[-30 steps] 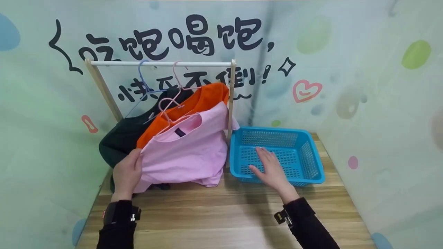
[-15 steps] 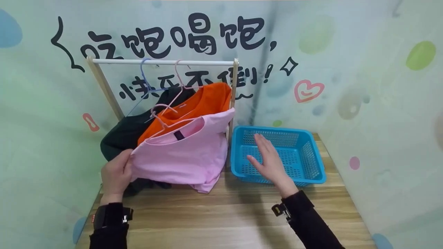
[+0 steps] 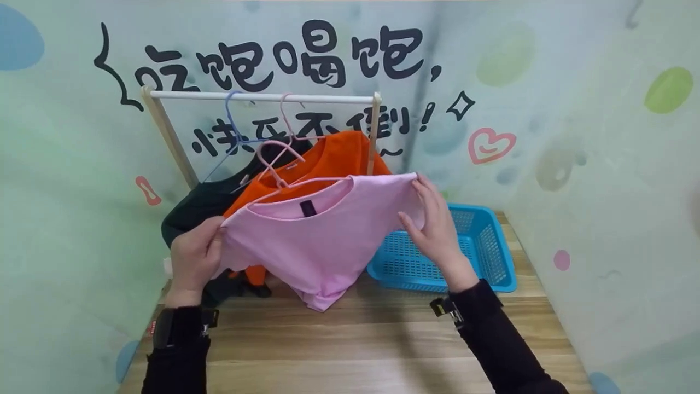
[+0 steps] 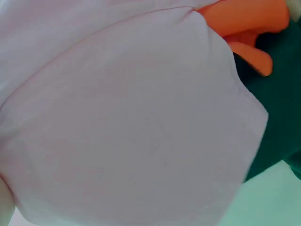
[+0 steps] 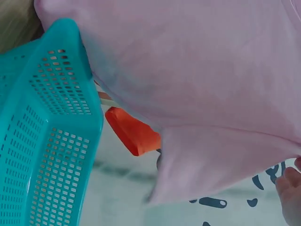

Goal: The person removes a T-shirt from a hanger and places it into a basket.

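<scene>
Two hands are on one pink shirt (image 3: 322, 241) here, and it's spread out in front of the clothes rack, above the table (image 3: 333, 350). Left hand (image 3: 197, 260) has the sleeve end on its side pinched tight, knuckles up. Right hand (image 3: 437, 224) is looser: fingers pretty straight, tips touching the other sleeve end, thumb spread away from them. From the right wrist, only a bit of that hand shows at the edge, up against the cloth. The shirt has a pink hanger (image 3: 281, 184) in its neck, and that hook sits below the rail (image 3: 328, 99), in front of an orange shirt (image 3: 350, 153). Behind that, the orange one is on another pink hanger (image 3: 285, 117) hooked on the rail, and at the back a dark shirt (image 3: 199, 210) is on a blue hanger (image 3: 228, 112), also hooked up there. Over on the right, just past the rack, there's a blue basket (image 3: 506, 262) on the table, partly hidden by the pink shirt and the right arm. Can't tell if the shirt's bottom corner touches the table. Back wall's got big black lettering (image 3: 322, 52) plus a pink heart (image 3: 492, 146).
</scene>
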{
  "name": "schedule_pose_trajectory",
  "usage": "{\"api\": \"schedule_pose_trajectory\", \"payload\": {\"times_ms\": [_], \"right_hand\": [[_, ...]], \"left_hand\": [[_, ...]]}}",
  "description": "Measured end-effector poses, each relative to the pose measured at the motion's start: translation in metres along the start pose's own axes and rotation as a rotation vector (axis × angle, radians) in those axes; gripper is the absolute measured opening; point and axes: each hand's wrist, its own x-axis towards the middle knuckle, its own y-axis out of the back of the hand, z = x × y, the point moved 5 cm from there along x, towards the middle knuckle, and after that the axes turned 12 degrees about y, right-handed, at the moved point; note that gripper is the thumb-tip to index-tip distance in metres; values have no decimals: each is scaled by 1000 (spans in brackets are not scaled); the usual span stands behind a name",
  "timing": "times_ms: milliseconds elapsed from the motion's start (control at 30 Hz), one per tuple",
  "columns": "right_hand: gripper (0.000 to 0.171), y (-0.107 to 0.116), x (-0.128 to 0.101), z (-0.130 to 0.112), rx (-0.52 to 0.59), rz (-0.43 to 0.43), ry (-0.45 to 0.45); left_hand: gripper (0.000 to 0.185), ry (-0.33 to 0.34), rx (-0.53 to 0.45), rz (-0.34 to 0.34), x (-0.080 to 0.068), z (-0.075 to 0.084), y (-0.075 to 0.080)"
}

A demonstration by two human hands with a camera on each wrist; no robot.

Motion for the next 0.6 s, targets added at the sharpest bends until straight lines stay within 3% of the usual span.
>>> {"api": "schedule_pose_trajectory", "payload": {"times_ms": [100,200,600], "right_hand": [[51,6,2,-2,24,83,11],[49,9,5,-5,3,108,29],[45,-11,21,-25,-37,-41,109]], "left_hand": [[5,1,-6,-19,0,1,-2],[7,5,-5,-45,0,1,-5],[17,-60,31,-128,-1,11,-37]]}}
